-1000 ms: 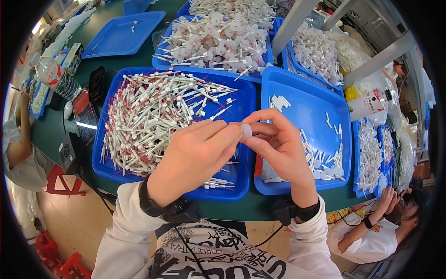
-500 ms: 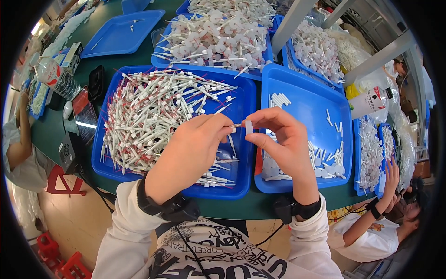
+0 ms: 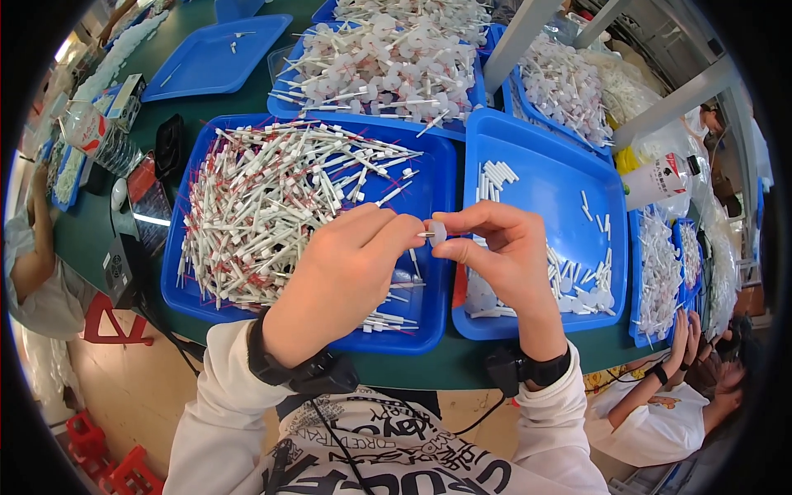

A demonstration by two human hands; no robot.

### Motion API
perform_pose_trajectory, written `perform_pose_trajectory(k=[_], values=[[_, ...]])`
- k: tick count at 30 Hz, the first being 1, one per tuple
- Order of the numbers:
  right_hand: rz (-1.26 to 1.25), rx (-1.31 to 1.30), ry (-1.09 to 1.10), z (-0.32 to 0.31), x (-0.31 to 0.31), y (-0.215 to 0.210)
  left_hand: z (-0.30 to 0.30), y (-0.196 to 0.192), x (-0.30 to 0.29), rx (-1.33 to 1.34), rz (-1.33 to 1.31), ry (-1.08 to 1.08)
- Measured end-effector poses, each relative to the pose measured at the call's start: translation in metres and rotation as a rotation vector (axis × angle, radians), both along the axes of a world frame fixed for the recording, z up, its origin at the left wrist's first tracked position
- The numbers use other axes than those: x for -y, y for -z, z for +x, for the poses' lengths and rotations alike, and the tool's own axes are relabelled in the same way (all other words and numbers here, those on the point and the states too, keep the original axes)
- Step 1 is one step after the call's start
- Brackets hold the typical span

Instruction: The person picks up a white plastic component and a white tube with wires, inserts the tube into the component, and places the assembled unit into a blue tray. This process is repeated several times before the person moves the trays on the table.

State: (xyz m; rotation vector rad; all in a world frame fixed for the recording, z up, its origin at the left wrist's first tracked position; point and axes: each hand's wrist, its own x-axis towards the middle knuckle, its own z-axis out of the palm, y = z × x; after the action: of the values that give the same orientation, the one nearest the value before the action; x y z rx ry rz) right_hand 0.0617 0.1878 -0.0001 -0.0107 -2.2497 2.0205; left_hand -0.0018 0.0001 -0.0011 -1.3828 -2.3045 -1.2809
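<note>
— Stick [image 3: 422,235] first: where is it?

— Thin and white, pinched at the fingertips of the left hand [image 3: 342,280], its tip pointing right toward a small translucent cap [image 3: 437,232]. Both are held in the air between the two blue trays, just above their meeting edges.

— And the cap?

— Nipped between thumb and forefinger of the right hand [image 3: 503,247]. The other fingers of that hand curl loosely under — not spread. Stick tip and cap look touching or very nearly so (too small to tell which).

— How do the arms sit?

— Both forearms rise from the lower edge in white sleeves, a dark band on each wrist. The left hand is turned knuckles-up, fingers bunched together around the stick; the right wrist bends inward so its fingertips face the left ones.

— What lies under them?

— Below the left hand, a blue tray [image 3: 186,272] heaped with white sticks with red ends [image 3: 272,206]. Below the right, another blue tray [image 3: 536,136] with scattered short white tubes [image 3: 497,175] and more translucent caps [image 3: 577,299] near its lower edge. All of it stands on a green table [image 3: 82,235].

— Anyone else?

— A person's hands [image 3: 685,338] at the lower right, well apart.
</note>
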Motion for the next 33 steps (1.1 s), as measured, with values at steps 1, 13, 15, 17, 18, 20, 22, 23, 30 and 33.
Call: perform_pose_trajectory(k=[1, 13, 15, 17, 18, 20, 22, 23, 30, 33], values=[[0.000, 0.000, -0.001, -0.001, 0.000, 0.000, 0.000, 0.000, 0.000, 0.000, 0.000, -0.001], [-0.139, 0.178, 0.011, 0.001, 0.003, 0.000, 0.005, -0.003, 0.000, -0.342, -0.083, -0.033], [-0.005, -0.019, 0.020, 0.002, 0.005, 0.002, 0.003, -0.003, 0.001, -0.256, -0.094, -0.001], [0.080, -0.069, 0.026, 0.003, 0.005, 0.000, 0.000, 0.002, 0.001, -0.176, -0.031, 0.015], [0.165, -0.120, 0.031, 0.003, 0.006, 0.000, -0.001, 0.004, 0.001, -0.096, 0.031, 0.030], [0.207, -0.141, 0.017, 0.001, 0.004, 0.002, -0.001, 0.006, 0.001, -0.064, 0.028, 0.045], [0.253, -0.161, 0.006, 0.001, 0.001, 0.001, -0.001, 0.005, -0.002, -0.031, 0.028, 0.064], [0.181, -0.112, 0.001, 0.001, 0.001, -0.001, -0.001, 0.003, -0.002, -0.032, 0.037, 0.057], [0.071, -0.091, -0.008, -0.005, 0.002, -0.002, -0.005, 0.002, -0.003, -0.028, 0.116, 0.017], [0.385, -0.279, 0.190, 0.013, 0.003, -0.036, -0.002, 0.000, -0.001, 0.177, 0.118, -0.001]])
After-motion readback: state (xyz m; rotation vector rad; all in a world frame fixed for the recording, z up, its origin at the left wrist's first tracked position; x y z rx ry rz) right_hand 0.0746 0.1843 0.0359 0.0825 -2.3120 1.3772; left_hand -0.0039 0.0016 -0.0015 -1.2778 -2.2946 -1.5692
